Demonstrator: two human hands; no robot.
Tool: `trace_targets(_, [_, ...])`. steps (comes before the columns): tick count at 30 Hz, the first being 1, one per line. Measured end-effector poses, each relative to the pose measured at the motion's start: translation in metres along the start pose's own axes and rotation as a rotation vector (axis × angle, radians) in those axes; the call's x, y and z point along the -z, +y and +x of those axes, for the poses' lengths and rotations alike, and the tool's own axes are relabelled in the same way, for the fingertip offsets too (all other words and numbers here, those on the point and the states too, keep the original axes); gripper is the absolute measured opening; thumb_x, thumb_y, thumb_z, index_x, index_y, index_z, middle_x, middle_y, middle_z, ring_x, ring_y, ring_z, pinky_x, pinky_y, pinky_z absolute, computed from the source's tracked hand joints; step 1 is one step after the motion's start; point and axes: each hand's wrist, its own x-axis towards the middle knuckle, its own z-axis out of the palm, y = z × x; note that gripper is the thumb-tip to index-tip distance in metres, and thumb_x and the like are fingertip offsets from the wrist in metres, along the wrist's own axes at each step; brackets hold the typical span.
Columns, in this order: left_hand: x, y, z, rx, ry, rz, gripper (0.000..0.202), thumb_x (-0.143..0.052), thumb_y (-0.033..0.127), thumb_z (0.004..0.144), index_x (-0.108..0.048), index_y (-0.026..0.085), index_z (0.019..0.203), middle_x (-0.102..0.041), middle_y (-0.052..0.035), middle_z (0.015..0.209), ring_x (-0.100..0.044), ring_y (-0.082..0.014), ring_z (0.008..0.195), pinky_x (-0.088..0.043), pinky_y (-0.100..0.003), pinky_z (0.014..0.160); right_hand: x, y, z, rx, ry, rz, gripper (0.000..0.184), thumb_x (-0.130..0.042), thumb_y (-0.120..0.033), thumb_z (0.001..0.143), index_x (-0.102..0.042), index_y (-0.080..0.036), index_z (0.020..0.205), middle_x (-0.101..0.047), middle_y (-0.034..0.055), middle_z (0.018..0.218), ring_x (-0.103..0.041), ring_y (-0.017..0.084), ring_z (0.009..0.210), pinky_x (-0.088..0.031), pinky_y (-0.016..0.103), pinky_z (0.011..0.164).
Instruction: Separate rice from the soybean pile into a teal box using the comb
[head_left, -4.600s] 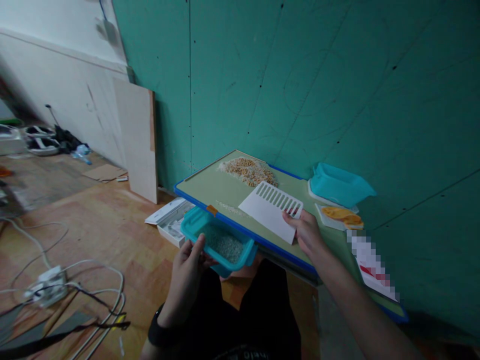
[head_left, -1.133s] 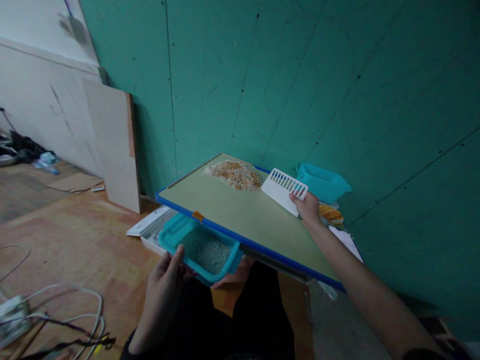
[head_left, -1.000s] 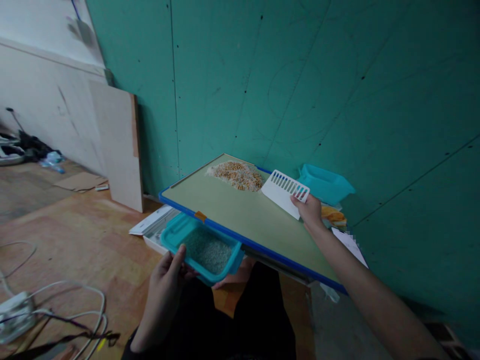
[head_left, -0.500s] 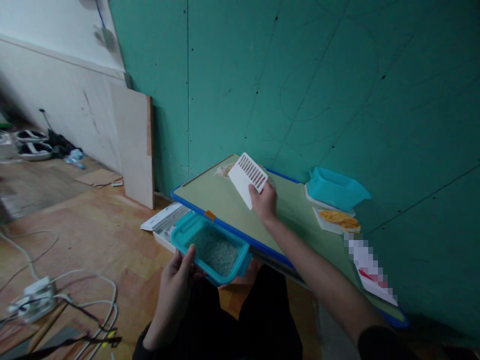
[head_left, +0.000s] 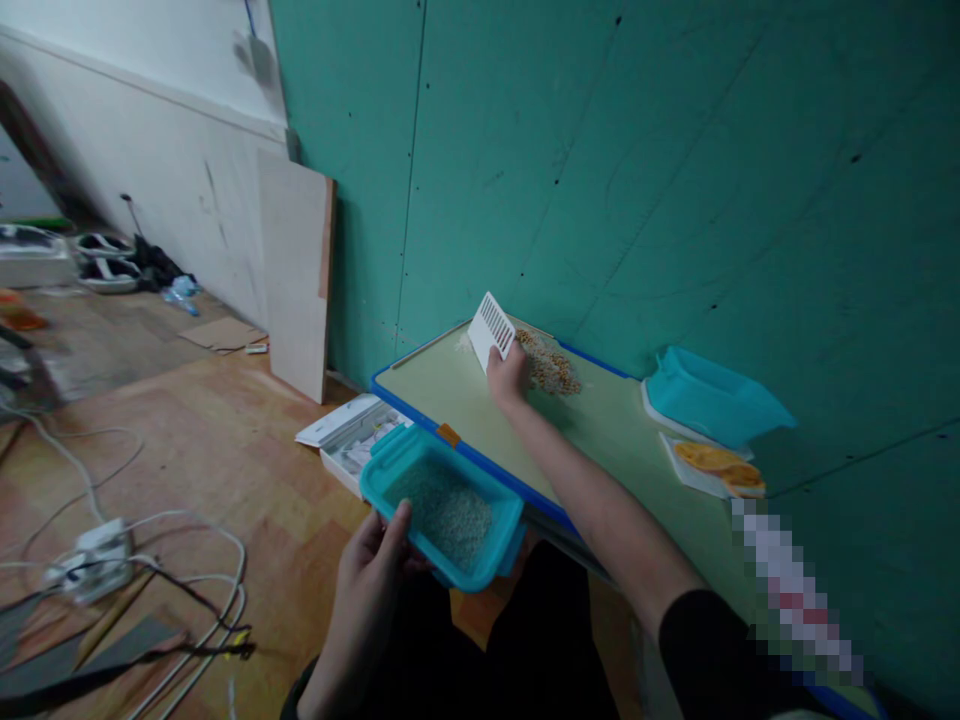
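Note:
My left hand (head_left: 379, 555) grips the near left rim of a blue plastic container (head_left: 514, 540), which holds a layer of pale grains (head_left: 450, 515). The container is at the front edge of the table. In my right hand (head_left: 510, 375) is a white slotted scraper (head_left: 487, 335), tilted up over the far part of the tabletop, its slots toward the wall. Right beside that hand lies a spread pile of mixed grains and yellowish beans (head_left: 551, 365). A few pale grains (head_left: 463, 345) show left of the scraper, whose lower edge is partly hidden by my hand.
The green table (head_left: 420, 375) has a blue edge and stands against a green wall (head_left: 600, 180). On its right are a blue bin (head_left: 712, 395), an orange cloth (head_left: 716, 465) and a blurred-out item. An open white box (head_left: 349, 465) and a power strip with cables (head_left: 97, 560) lie on the floor.
My right hand has pushed the scraper farther toward the table's back corner and turned it more upright. The grain and bean pile now shows beside it. The view has shifted left.

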Motion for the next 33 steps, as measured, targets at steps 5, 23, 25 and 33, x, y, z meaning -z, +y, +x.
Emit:
trace_targets(5, [-0.001,0.004,-0.001,-0.002,0.002,0.006,0.045,-0.083,0.058,0.070,-0.063,0.018,0.075,-0.061,0.0035,0.057,-0.060,-0.0135,0.049,-0.052,-0.024,0.048,0.004,0.004,0.004,0.038,-0.026,-0.009,0.014,-0.062,-0.018,0.088,-0.071,-0.011,0.096,-0.075,0.0197,0.100,-0.071,0.029,0.094,-0.050,0.034,0.081])
trace_targets(23, [0.004,-0.004,0.001,-0.007,-0.013,0.044,0.042,-0.078,0.058,0.077,-0.062,0.019,0.076,-0.063,0.0023,0.058,-0.062,-0.0144,0.048,-0.051,-0.024,0.048,0.008,0.015,0.024,0.022,-0.073,-0.006,0.017,-0.070,-0.025,0.082,-0.077,-0.011,0.089,-0.077,0.0172,0.095,-0.071,0.026,0.088,-0.052,0.034,0.079])
trace_targets(25, [0.005,-0.005,0.002,-0.008,-0.030,0.043,0.040,-0.077,0.056,0.078,-0.062,0.019,0.077,-0.063,0.0021,0.058,-0.062,-0.0146,0.049,-0.051,-0.024,0.048,0.008,0.015,0.025,0.019,-0.083,-0.025,0.018,-0.071,-0.026,0.082,-0.077,-0.010,0.090,-0.077,0.0179,0.096,-0.071,0.027,0.088,-0.052,0.035,0.080])
trace_targets(33, [0.002,0.000,-0.001,-0.015,-0.014,0.030,0.040,-0.080,0.055,0.076,-0.064,0.018,0.076,-0.063,0.0021,0.058,-0.061,-0.0137,0.048,-0.052,-0.024,0.048,0.007,0.016,0.024,0.046,-0.089,-0.045,0.020,-0.070,-0.026,0.085,-0.078,-0.010,0.094,-0.078,0.0182,0.098,-0.072,0.027,0.089,-0.052,0.034,0.079])
